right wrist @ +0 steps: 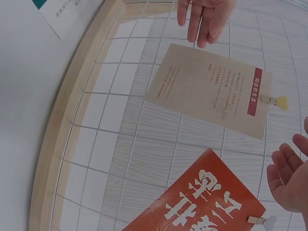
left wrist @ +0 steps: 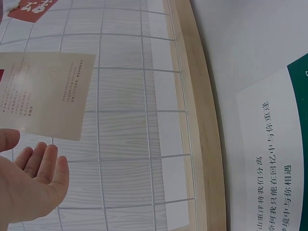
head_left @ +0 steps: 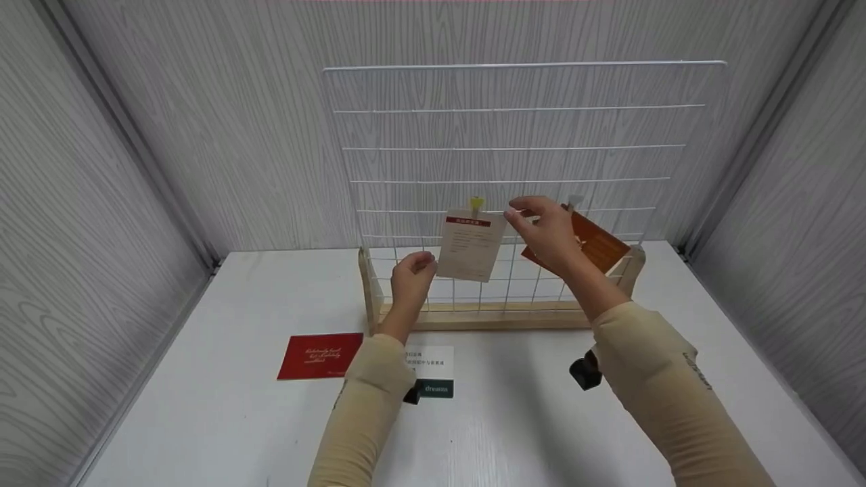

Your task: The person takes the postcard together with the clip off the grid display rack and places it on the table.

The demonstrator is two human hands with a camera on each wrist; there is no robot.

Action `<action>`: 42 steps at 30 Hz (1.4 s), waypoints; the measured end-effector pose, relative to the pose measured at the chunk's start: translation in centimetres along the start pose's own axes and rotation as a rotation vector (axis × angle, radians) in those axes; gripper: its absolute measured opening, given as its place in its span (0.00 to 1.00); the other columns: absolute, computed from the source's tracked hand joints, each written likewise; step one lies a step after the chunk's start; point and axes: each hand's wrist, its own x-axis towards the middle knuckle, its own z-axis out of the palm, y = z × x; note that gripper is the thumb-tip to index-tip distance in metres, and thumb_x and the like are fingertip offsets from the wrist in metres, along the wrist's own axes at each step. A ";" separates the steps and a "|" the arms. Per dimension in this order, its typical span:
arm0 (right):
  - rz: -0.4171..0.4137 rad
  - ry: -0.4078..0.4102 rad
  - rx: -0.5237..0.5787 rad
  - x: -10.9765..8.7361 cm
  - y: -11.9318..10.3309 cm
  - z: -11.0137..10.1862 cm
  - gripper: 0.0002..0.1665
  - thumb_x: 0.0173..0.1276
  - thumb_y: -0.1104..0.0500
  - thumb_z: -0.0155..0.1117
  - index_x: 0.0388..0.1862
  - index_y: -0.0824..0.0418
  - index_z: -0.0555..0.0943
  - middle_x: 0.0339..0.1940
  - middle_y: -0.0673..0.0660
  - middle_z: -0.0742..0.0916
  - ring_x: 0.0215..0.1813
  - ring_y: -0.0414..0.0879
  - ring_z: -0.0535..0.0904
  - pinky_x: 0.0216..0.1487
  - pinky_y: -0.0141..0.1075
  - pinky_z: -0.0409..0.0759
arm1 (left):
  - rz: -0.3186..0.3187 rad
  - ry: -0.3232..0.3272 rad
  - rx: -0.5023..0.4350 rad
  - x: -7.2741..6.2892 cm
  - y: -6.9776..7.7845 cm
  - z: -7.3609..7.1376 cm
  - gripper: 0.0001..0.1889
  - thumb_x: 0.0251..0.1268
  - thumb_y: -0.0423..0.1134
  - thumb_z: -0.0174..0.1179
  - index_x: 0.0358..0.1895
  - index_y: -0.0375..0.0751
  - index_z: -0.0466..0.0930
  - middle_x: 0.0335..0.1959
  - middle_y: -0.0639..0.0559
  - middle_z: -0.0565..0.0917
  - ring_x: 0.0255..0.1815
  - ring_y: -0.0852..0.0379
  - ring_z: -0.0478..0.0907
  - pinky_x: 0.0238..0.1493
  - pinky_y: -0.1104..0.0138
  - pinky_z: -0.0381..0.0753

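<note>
A cream card (head_left: 471,247) with a red heading strip hangs on a white wire grid (head_left: 524,65), held at its top edge by a small clip with a yellow end (right wrist: 280,102). My left hand (head_left: 411,279) is beside the card's lower left edge, its thumb and fingers apart with nothing between them in the left wrist view. By the upper right corner is my right hand (head_left: 547,231), with its fingers loosely bent and clear of the card in the right wrist view. An orange-red card (right wrist: 192,197) with white characters hangs tilted from another clip (right wrist: 257,220), partly behind my right hand.
The grid stands in a wooden base (head_left: 500,321) on a white table. A red card (head_left: 321,356) lies to the left. Beside it, a white and green card (head_left: 436,368) is partly covered by my left sleeve. Small black objects (head_left: 585,372) lie near both sleeves.
</note>
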 end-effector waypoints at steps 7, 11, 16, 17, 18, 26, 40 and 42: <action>-0.001 -0.002 -0.027 0.1 -0.4 0.6 0.19 0.62 0.54 0.54 0.50 0.63 0.74 0.49 0.57 0.76 0.49 0.49 0.69 0.49 0.40 0.68 | 0.043 -0.013 0.003 0.1 0.0 0.5 0.12 0.53 0.29 0.56 0.42 0.27 0.75 0.39 0.41 0.78 0.43 0.50 0.75 0.43 0.66 0.72; -0.023 -0.009 -0.048 0.2 -0.8 1.2 0.19 0.62 0.55 0.54 0.50 0.63 0.73 0.49 0.58 0.76 0.50 0.50 0.69 0.49 0.41 0.68 | 0.040 -0.017 0.016 0.0 0.0 0.5 0.13 0.54 0.30 0.55 0.43 0.28 0.74 0.41 0.41 0.77 0.44 0.50 0.74 0.44 0.67 0.72; -0.053 -0.004 -0.104 0.5 -1.2 1.8 0.19 0.62 0.55 0.54 0.50 0.63 0.73 0.52 0.58 0.75 0.54 0.49 0.67 0.53 0.41 0.64 | 0.074 -0.009 0.032 -0.2 -0.2 0.6 0.13 0.54 0.29 0.55 0.43 0.27 0.74 0.41 0.40 0.77 0.43 0.50 0.74 0.43 0.66 0.72; -0.062 -0.004 -0.111 0.6 -1.3 1.9 0.20 0.62 0.55 0.54 0.51 0.64 0.73 0.52 0.58 0.75 0.55 0.49 0.66 0.54 0.41 0.63 | 0.082 -0.008 0.038 -0.1 -0.3 0.6 0.13 0.54 0.29 0.55 0.43 0.27 0.74 0.41 0.39 0.77 0.43 0.49 0.74 0.43 0.65 0.72; -0.072 -0.007 -0.112 0.6 -1.4 2.0 0.20 0.62 0.55 0.54 0.51 0.64 0.73 0.52 0.58 0.74 0.56 0.49 0.66 0.55 0.40 0.62 | 0.087 -0.007 0.042 -0.1 -0.3 0.6 0.13 0.54 0.29 0.55 0.43 0.27 0.74 0.40 0.39 0.77 0.43 0.49 0.74 0.43 0.65 0.72; -0.024 -0.046 -0.070 1.0 -1.8 2.5 0.21 0.63 0.56 0.53 0.54 0.63 0.70 0.55 0.58 0.73 0.59 0.48 0.63 0.58 0.39 0.59 | 0.081 -0.010 0.040 0.0 -0.1 0.7 0.15 0.55 0.29 0.54 0.46 0.26 0.72 0.40 0.40 0.77 0.43 0.49 0.74 0.43 0.66 0.72; 0.000 -0.041 -0.105 1.8 -1.8 3.1 0.22 0.63 0.56 0.53 0.55 0.63 0.70 0.56 0.58 0.72 0.58 0.49 0.64 0.57 0.40 0.60 | 0.106 -0.022 0.139 0.1 0.1 0.8 0.12 0.57 0.31 0.54 0.43 0.29 0.75 0.38 0.42 0.79 0.40 0.52 0.75 0.41 0.66 0.73; -0.008 -0.039 -0.117 1.9 -1.9 3.2 0.21 0.64 0.56 0.52 0.54 0.63 0.70 0.55 0.58 0.73 0.58 0.49 0.65 0.56 0.40 0.60 | 0.118 -0.018 0.159 0.2 0.1 0.8 0.11 0.56 0.32 0.54 0.42 0.30 0.76 0.37 0.43 0.79 0.39 0.52 0.75 0.40 0.66 0.73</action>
